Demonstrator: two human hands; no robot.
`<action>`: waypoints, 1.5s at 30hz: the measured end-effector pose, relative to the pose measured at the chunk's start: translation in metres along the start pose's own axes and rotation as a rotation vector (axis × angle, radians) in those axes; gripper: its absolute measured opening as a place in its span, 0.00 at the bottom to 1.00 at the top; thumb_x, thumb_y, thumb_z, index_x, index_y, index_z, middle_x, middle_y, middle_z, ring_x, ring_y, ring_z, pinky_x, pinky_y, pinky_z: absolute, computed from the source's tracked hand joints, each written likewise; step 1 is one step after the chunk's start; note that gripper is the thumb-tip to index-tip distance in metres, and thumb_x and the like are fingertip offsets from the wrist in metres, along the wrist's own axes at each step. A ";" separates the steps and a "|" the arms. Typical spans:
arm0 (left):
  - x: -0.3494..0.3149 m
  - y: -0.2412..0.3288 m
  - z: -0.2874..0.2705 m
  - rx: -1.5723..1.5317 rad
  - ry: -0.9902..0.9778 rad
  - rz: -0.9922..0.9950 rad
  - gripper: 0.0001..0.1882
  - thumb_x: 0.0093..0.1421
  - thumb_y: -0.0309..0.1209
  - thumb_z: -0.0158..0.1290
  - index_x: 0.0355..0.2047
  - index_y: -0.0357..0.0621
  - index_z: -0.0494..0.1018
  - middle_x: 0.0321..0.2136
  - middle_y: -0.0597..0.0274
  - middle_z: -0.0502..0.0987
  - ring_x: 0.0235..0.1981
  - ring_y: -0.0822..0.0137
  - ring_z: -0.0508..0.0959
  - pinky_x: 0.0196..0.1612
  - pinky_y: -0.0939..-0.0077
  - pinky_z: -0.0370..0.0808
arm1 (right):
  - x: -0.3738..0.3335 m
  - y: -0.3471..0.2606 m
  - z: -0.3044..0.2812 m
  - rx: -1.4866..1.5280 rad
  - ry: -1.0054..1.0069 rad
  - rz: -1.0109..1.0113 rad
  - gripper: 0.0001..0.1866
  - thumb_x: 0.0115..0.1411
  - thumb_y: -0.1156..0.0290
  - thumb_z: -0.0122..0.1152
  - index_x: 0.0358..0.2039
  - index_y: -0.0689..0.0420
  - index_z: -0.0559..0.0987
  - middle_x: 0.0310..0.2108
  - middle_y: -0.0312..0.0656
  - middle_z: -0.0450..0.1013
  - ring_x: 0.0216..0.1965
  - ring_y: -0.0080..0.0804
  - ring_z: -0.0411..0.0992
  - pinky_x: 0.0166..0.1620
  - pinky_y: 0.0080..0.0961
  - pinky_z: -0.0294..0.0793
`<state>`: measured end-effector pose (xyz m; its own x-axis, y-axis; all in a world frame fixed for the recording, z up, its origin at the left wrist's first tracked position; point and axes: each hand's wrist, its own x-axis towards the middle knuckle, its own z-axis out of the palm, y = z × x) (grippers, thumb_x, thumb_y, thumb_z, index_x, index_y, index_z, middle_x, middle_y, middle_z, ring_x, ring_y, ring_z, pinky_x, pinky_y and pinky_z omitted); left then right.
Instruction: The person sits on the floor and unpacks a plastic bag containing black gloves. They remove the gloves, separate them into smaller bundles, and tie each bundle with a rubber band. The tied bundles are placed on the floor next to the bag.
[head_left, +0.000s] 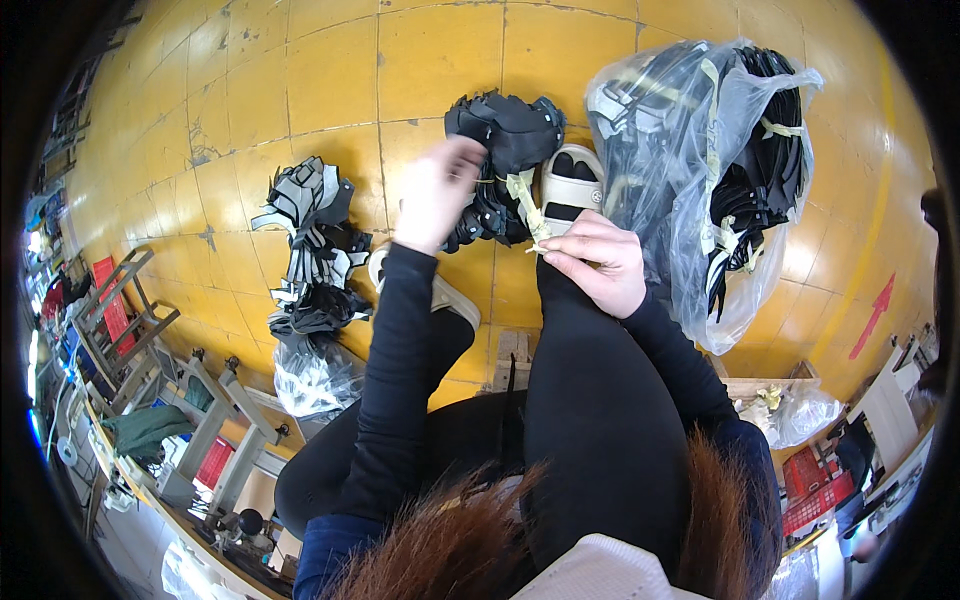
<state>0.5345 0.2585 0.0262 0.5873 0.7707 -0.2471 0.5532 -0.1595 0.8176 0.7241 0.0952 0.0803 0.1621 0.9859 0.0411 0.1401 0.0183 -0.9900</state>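
Observation:
In front of me on the floor lies a bundle of black cut pieces (520,135), stacked in a curved pile. A pale yellow fabric strip (527,200) runs from this bundle to my right hand (603,262), whose thumb and fingers pinch its end above my shin. My left hand (440,195) is over the left edge of the bundle, smeared by motion, so its fingers cannot be read. A light sandal (573,185) on my foot stands just right of the bundle.
To the right, a large clear plastic bag (650,170) holds tied bundles of black pieces (765,150). At left lies a pile of grey and black pieces (310,240), with a crumpled plastic bag (318,380) below it. Metal-framed stands (225,430) line the lower left.

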 end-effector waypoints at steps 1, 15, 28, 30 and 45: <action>-0.001 0.005 0.013 -0.028 -0.105 -0.024 0.17 0.50 0.18 0.57 0.42 0.40 0.75 0.35 0.54 0.79 0.38 0.59 0.81 0.42 0.68 0.77 | 0.002 -0.003 0.002 0.006 0.009 -0.020 0.09 0.50 0.80 0.68 0.35 0.62 0.84 0.25 0.40 0.77 0.27 0.33 0.70 0.32 0.26 0.69; -0.005 -0.023 0.038 0.109 -0.069 -0.098 0.21 0.48 0.31 0.62 0.42 0.45 0.68 0.38 0.57 0.69 0.40 0.57 0.76 0.46 0.64 0.73 | 0.007 -0.048 -0.026 0.123 0.030 -0.209 0.12 0.43 0.85 0.70 0.32 0.64 0.85 0.23 0.39 0.76 0.23 0.30 0.69 0.31 0.25 0.67; -0.035 0.018 0.080 0.444 0.255 -0.156 0.36 0.42 0.36 0.67 0.51 0.48 0.64 0.51 0.52 0.67 0.53 0.51 0.71 0.56 0.53 0.66 | 0.016 -0.055 -0.025 0.158 -0.009 -0.292 0.13 0.40 0.84 0.71 0.31 0.64 0.85 0.22 0.39 0.76 0.23 0.32 0.69 0.29 0.27 0.65; -0.033 0.007 0.074 0.378 0.240 -0.156 0.35 0.42 0.35 0.68 0.50 0.49 0.64 0.50 0.53 0.67 0.52 0.51 0.71 0.55 0.54 0.66 | 0.011 -0.054 -0.037 0.170 0.028 -0.217 0.12 0.40 0.85 0.70 0.30 0.66 0.85 0.21 0.41 0.76 0.22 0.31 0.69 0.29 0.28 0.64; -0.026 -0.024 0.056 0.334 0.214 -0.131 0.34 0.41 0.39 0.69 0.48 0.47 0.68 0.50 0.55 0.68 0.51 0.53 0.71 0.49 0.58 0.71 | 0.019 -0.056 -0.069 0.033 0.055 0.109 0.14 0.59 0.63 0.64 0.36 0.62 0.79 0.35 0.38 0.75 0.34 0.27 0.70 0.41 0.28 0.70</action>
<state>0.5389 0.2079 -0.0155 0.3827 0.9031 -0.1949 0.7970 -0.2160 0.5640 0.7870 0.1018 0.1454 0.2282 0.9718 -0.0603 0.0862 -0.0819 -0.9929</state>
